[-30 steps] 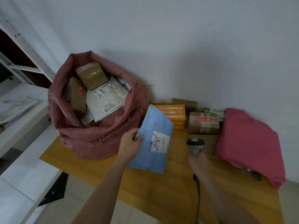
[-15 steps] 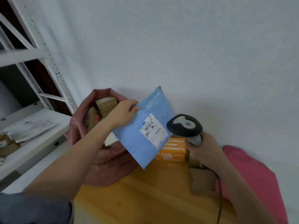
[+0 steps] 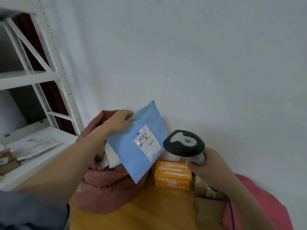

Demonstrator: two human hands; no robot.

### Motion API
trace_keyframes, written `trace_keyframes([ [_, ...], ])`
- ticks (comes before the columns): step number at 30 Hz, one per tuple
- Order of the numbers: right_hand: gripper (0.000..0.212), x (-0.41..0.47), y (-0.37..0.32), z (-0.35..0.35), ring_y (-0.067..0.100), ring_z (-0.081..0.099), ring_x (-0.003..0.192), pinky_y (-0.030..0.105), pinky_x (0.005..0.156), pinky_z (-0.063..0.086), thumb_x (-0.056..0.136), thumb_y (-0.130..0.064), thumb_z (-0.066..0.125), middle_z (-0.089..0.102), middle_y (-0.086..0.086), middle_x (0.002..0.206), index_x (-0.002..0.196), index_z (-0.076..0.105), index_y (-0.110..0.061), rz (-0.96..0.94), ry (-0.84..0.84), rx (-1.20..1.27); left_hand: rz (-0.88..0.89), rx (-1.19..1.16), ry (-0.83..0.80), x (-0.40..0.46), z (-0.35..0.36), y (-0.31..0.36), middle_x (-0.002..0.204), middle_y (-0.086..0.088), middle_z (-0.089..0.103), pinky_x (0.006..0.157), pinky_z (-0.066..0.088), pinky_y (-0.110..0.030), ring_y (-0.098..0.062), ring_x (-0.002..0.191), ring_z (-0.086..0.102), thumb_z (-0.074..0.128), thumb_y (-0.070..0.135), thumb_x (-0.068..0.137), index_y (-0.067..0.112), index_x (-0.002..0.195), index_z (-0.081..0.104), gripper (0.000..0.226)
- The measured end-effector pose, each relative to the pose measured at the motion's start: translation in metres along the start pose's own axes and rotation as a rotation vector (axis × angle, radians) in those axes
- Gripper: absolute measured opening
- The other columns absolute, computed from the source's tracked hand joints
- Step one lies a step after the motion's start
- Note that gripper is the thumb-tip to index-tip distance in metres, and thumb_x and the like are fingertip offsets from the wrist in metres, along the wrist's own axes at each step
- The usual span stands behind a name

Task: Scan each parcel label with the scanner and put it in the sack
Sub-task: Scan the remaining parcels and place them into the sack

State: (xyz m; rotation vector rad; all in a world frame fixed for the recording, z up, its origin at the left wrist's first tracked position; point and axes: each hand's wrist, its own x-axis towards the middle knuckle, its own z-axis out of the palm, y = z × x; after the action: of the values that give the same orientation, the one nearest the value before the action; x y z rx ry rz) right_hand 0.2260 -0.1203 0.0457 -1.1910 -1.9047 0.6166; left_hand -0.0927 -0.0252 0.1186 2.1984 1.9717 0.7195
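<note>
While the blue parcel point(image 3: 132, 146) is pinched by the left hand point(image 3: 118, 121) above the sack point(image 3: 106, 188), the scanner point(image 3: 184, 143), gripped in the right hand point(image 3: 206, 166), should be kept aimed so the red dot is moved onto the label point(image 3: 147, 141) bars.

A parcel-sorting corner, a small mailroom or stockroom by the look of it. White slotted-steel racking point(image 3: 54, 67) stands on the left, a shelf point(image 3: 35, 156) carrying loose packets. A woven red sack point(image 3: 106, 188) sits stuffed with parcels on the wooden surface point(image 3: 149, 211), an orange carton point(image 3: 172, 175) and plain cardboard boxes point(image 3: 209, 211) beside it. A corded barcode scanner point(image 3: 184, 145) (red dot lit) faces a blue mailer's shipping label point(image 3: 147, 141). Bare white wall behind.
</note>
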Motion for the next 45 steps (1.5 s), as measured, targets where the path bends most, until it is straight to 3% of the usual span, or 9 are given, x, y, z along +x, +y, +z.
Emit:
trace_keyframes([
  [7, 0.026, -0.003, -0.007, -0.006, -0.004, 0.059, 0.055, 0.007, 0.049, 0.042, 0.081, -0.015, 0.07, 0.062, -0.024, 0.058, 0.067, 0.054, -0.029, 0.006, -0.015, -0.002, -0.023, -0.016, -0.001, 0.0, 0.002, -0.004, 0.091, -0.017, 0.064, 0.079, 0.045, -0.04, -0.028, 0.085, 0.059, 0.049, 0.019, 0.1, 0.001, 0.089, 0.062, 0.025],
  [18, 0.025, -0.006, -0.006, -0.019, -0.003, 0.061, 0.069, 0.013, 0.05, 0.045, 0.077, -0.011, 0.074, 0.064, -0.027, 0.071, 0.068, 0.057, -0.027, 0.022, -0.033, -0.103, -0.044, -0.06, -0.032, -0.002, 0.01, -0.015, 0.088, -0.012, 0.063, 0.075, 0.044, -0.037, -0.022, 0.078, 0.054, 0.049, 0.018, 0.099, -0.001, 0.101, 0.065, 0.024],
  [23, 0.023, -0.004, 0.0, -0.021, 0.006, 0.06, 0.057, 0.017, 0.051, 0.043, 0.075, -0.009, 0.074, 0.064, -0.01, 0.058, 0.065, 0.057, -0.022, 0.093, -0.017, -0.135, -0.081, -0.07, -0.009, -0.003, 0.009, -0.022, 0.068, 0.004, 0.049, 0.061, 0.034, -0.025, -0.01, 0.063, 0.043, 0.051, 0.018, 0.099, 0.0, 0.089, 0.063, 0.023],
  [28, 0.02, -0.002, 0.001, -0.015, 0.005, 0.061, 0.06, 0.016, 0.05, 0.044, 0.076, -0.011, 0.075, 0.065, -0.011, 0.059, 0.067, 0.059, -0.02, 0.113, -0.05, -0.121, -0.098, -0.086, 0.003, -0.01, 0.003, -0.033, 0.072, 0.002, 0.057, 0.065, 0.039, -0.028, -0.012, 0.069, 0.049, 0.05, 0.018, 0.099, 0.003, 0.088, 0.065, 0.024],
  [32, 0.018, 0.002, -0.002, 0.001, 0.003, 0.062, 0.062, 0.016, 0.048, 0.044, 0.078, -0.015, 0.073, 0.066, -0.019, 0.064, 0.07, 0.059, -0.022, 0.108, -0.07, -0.101, -0.142, -0.11, 0.0, -0.018, 0.001, -0.049, 0.094, -0.013, 0.069, 0.08, 0.048, -0.038, -0.017, 0.08, 0.057, 0.047, 0.017, 0.099, 0.003, 0.097, 0.068, 0.025],
  [36, 0.02, 0.008, -0.001, 0.022, 0.008, 0.063, 0.057, 0.016, 0.047, 0.044, 0.079, -0.016, 0.074, 0.065, -0.011, 0.059, 0.075, 0.057, -0.025, 0.159, -0.002, -0.053, -0.259, -0.081, 0.196, -0.023, -0.004, -0.078, 0.084, -0.011, 0.061, 0.067, 0.04, -0.034, -0.03, 0.082, 0.056, 0.044, 0.016, 0.097, 0.0, 0.092, 0.061, 0.023],
  [38, 0.019, 0.011, 0.0, 0.031, 0.013, 0.062, 0.053, 0.021, 0.048, 0.047, 0.08, -0.019, 0.075, 0.064, -0.004, 0.056, 0.078, 0.057, -0.024, 0.194, 0.026, -0.013, -0.374, -0.1, 0.4, -0.027, -0.007, -0.094, 0.091, -0.009, 0.061, 0.066, 0.038, -0.033, -0.033, 0.087, 0.057, 0.041, 0.011, 0.096, 0.007, 0.115, 0.056, 0.025],
  [41, 0.019, 0.014, 0.003, 0.042, 0.012, 0.061, 0.051, 0.023, 0.048, 0.047, 0.08, -0.021, 0.075, 0.065, -0.008, 0.058, 0.08, 0.056, -0.025, 0.218, 0.039, 0.018, -0.46, -0.192, 0.621, -0.033, -0.01, -0.115, 0.088, -0.007, 0.056, 0.063, 0.043, -0.039, -0.032, 0.077, 0.055, 0.037, 0.001, 0.088, 0.026, 0.141, 0.025, 0.059],
  [45, 0.022, 0.014, 0.002, 0.057, 0.006, 0.062, 0.055, 0.012, 0.045, 0.041, 0.08, -0.022, 0.076, 0.065, -0.01, 0.058, 0.079, 0.054, -0.028, 0.238, 0.043, 0.017, -0.464, -0.2, 0.589, -0.033, 0.005, -0.133, 0.117, -0.019, 0.054, 0.073, 0.044, -0.039, -0.034, 0.096, 0.057, 0.042, -0.006, 0.088, 0.009, 0.144, 0.032, 0.059],
])
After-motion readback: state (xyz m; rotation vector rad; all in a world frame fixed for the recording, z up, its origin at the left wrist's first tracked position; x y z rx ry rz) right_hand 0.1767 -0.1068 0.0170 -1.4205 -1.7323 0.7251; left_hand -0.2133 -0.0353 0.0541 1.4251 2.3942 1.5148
